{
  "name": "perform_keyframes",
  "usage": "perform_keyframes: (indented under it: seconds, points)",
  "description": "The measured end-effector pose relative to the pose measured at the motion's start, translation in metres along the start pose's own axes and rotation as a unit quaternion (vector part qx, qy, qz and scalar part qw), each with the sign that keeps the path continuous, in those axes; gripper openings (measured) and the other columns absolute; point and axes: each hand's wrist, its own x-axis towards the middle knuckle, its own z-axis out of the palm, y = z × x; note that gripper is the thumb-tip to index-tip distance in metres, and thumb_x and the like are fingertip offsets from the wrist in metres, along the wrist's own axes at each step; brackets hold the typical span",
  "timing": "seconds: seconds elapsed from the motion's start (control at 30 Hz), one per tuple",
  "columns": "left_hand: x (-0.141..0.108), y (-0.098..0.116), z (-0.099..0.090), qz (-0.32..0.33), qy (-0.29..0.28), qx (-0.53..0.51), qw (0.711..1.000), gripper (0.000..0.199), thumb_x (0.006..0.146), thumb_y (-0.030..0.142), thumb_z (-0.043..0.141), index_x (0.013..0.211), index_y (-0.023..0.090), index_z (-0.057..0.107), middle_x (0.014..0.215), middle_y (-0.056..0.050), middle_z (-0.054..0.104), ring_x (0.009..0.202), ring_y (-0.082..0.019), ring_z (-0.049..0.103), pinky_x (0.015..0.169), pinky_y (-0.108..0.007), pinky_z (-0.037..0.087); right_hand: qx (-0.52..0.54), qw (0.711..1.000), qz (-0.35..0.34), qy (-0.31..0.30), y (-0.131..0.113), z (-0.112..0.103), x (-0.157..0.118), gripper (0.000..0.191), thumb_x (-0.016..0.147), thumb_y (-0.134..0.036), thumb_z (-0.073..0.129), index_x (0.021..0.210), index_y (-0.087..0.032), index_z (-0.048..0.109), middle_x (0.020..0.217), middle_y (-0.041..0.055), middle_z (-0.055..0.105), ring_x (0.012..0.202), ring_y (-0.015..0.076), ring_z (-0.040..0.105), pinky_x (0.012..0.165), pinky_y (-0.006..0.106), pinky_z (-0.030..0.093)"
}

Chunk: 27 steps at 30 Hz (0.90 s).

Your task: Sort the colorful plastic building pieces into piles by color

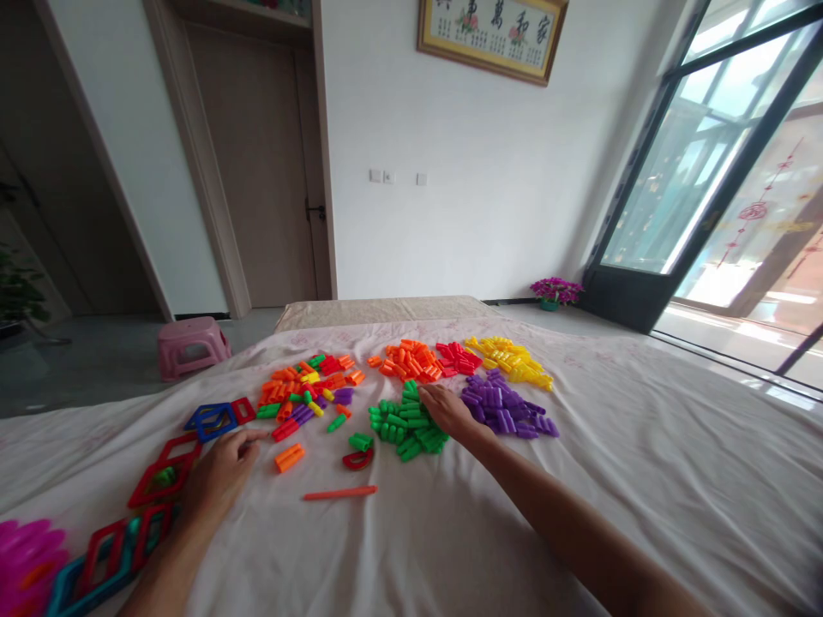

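My left hand point(226, 463) is over the cloth at the left, its index finger stretched toward a mixed pile of pieces point(283, 387); nothing shows in it. My right hand point(447, 409) reaches to the upper right edge of the green pieces point(405, 420), its fingertips low and close to them; whether it holds one is hidden. Purple pieces point(498, 403) lie just right of that hand. Behind it are orange pieces point(406, 360), red pieces point(458, 358) and yellow pieces point(511, 360). A loose orange piece point(289, 458) lies right of my left hand.
Blue and red magnetic frames point(215, 422) and a pink object point(29, 561) lie at the left. A red-orange stick point(339, 494) and a red curved piece point(357, 460) rest on the bedsheet-like cloth point(450, 548). Beyond stands a pink stool point(193, 347).
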Motion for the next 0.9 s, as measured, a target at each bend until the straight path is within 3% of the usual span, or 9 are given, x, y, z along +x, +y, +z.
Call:
perform_keyframes:
  seconds: [0.1, 0.17, 0.37, 0.5, 0.7, 0.9]
  points:
    - [-0.001, 0.003, -0.001, 0.005, -0.005, -0.007, 1.000, 0.034, 0.088, 0.036, 0.049, 0.106, 0.025, 0.076, 0.119, -0.005, 0.075, 0.105, -0.022, 0.069, 0.088, -0.029, 0.051, 0.000, 0.999, 0.016, 0.036, -0.019, -0.006, 0.003, 0.039, 0.105, -0.038, 0.038, 0.122, -0.023, 0.071, 0.124, 0.0079, 0.070, 0.116, 0.0236, 0.062, 0.101, 0.034, 0.042]
    - [-0.001, 0.005, -0.002, 0.003, -0.001, -0.008, 1.000, 0.033, 0.087, 0.035, 0.050, 0.104, 0.026, 0.076, 0.117, -0.004, 0.076, 0.104, -0.022, 0.069, 0.090, -0.028, 0.051, 0.010, 0.999, -0.018, 0.040, -0.040, -0.006, 0.007, 0.035, 0.103, -0.033, 0.043, 0.120, -0.023, 0.072, 0.124, 0.0078, 0.071, 0.117, 0.0235, 0.061, 0.103, 0.035, 0.041]
    - [-0.006, 0.012, -0.008, -0.009, -0.004, -0.023, 1.000, 0.033, 0.087, 0.035, 0.050, 0.105, 0.027, 0.077, 0.115, -0.002, 0.077, 0.099, -0.021, 0.070, 0.086, -0.028, 0.051, 0.011, 0.986, -0.160, -0.053, -0.117, 0.013, 0.022, 0.029, 0.097, -0.023, 0.055, 0.117, -0.023, 0.075, 0.117, 0.0068, 0.074, 0.111, 0.0220, 0.063, 0.101, 0.033, 0.042]
    - [-0.008, 0.017, -0.012, -0.004, 0.002, -0.024, 1.000, 0.033, 0.089, 0.036, 0.050, 0.104, 0.026, 0.077, 0.114, -0.003, 0.077, 0.102, -0.022, 0.069, 0.086, -0.029, 0.051, -0.057, 0.974, -0.185, -0.117, -0.151, 0.031, 0.034, 0.030, 0.091, -0.019, 0.061, 0.117, -0.022, 0.075, 0.124, 0.0086, 0.071, 0.117, 0.0257, 0.060, 0.097, 0.035, 0.046]
    - [-0.009, 0.020, -0.015, -0.024, -0.009, -0.018, 1.000, 0.032, 0.089, 0.034, 0.050, 0.104, 0.027, 0.077, 0.113, -0.002, 0.077, 0.095, -0.020, 0.070, 0.079, -0.028, 0.050, -0.147, 0.954, -0.213, -0.151, -0.164, 0.048, 0.040, 0.024, 0.088, -0.012, 0.061, 0.105, -0.018, 0.077, 0.114, 0.0112, 0.072, 0.118, 0.0289, 0.058, 0.096, 0.038, 0.045]
    - [-0.011, 0.023, -0.016, -0.024, -0.013, -0.032, 0.999, 0.033, 0.089, 0.036, 0.049, 0.106, 0.026, 0.077, 0.113, -0.002, 0.077, 0.096, -0.019, 0.069, 0.080, -0.026, 0.048, -0.108, 0.970, -0.180, -0.124, -0.142, 0.027, 0.028, 0.022, 0.095, -0.026, 0.060, 0.110, -0.019, 0.074, 0.111, 0.0096, 0.073, 0.110, 0.0261, 0.063, 0.091, 0.035, 0.045]
